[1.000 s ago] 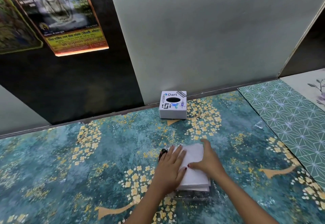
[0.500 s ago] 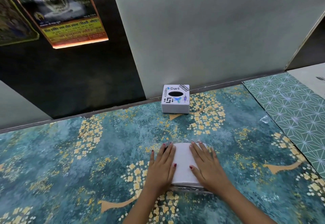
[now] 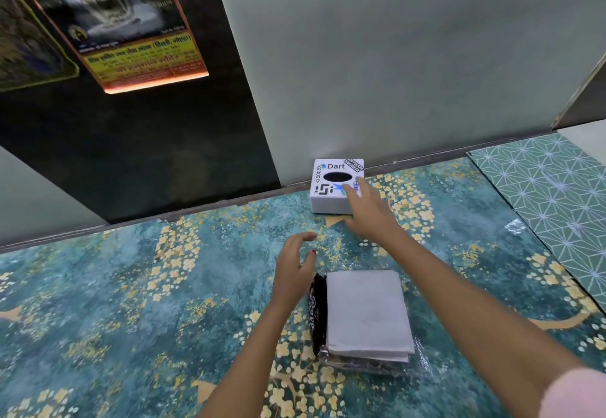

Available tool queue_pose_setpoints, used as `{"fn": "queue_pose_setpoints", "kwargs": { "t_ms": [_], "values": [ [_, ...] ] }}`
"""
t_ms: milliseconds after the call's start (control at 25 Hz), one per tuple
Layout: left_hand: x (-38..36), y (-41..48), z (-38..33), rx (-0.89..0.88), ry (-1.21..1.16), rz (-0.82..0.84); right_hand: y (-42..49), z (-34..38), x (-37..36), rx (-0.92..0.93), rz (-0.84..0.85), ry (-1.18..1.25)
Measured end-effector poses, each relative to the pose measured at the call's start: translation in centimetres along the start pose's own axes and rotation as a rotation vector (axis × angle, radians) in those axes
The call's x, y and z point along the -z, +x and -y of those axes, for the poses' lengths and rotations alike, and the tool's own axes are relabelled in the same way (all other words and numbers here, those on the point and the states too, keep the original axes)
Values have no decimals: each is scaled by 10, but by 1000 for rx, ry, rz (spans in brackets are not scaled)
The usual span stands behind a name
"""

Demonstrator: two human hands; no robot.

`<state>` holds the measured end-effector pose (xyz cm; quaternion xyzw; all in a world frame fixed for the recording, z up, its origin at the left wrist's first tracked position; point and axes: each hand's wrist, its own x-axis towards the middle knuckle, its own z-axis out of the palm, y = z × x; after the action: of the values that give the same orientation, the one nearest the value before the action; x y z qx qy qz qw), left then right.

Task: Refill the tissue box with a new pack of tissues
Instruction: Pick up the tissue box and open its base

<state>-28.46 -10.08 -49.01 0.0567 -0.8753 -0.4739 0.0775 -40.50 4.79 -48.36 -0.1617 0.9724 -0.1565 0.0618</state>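
The near right corner of the tissue box (image 3: 331, 188) is covered by the right hand (image 3: 369, 212), whose blurred fingertips leave it unclear whether the box is touched. The clear wrapper (image 3: 370, 367) is largely hidden under the stack of tissues (image 3: 365, 312), and the print on its dark edge is too small to be read. Both forearms are cut off by the lower edge, the poster (image 3: 131, 24) by the upper edge.

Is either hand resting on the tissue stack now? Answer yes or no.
No: the tissue stack lies untouched, the right hand at the tissue box, the left hand beside it.
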Motion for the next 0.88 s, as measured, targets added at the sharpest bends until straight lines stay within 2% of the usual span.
{"fn": "queue_pose_setpoints", "kwargs": {
  "t_ms": [120, 240, 320, 400, 440, 520, 640, 760, 880],
  "values": [
    [11, 14, -1, 39, 18, 11, 36, 4, -6, -92, 143, -99],
    [15, 16, -4, 89, -39, -3, 42, 3, -2, -134, 99, -15],
    [16, 13, -10, 206, -220, -52, 29, 1, 7, -99, 9, 173],
    [20, 10, -19, 386, -552, -81, -3, 2, 20, -28, -74, 472],
    [24, 8, -24, 451, -725, -46, -25, 3, 26, 6, -96, 615],
    [30, 4, -35, 518, -993, 142, -75, 3, 29, 81, -66, 878],
    [23, -18, -51, 457, -1142, 470, -140, 1, 27, 178, 43, 1112],
    [4, -49, -58, 447, -1216, 536, -176, -8, 27, 197, 128, 1130],
    [-7, -70, -74, 452, -1211, 458, -199, -1, 38, 73, 181, 1195]
  ]
}}
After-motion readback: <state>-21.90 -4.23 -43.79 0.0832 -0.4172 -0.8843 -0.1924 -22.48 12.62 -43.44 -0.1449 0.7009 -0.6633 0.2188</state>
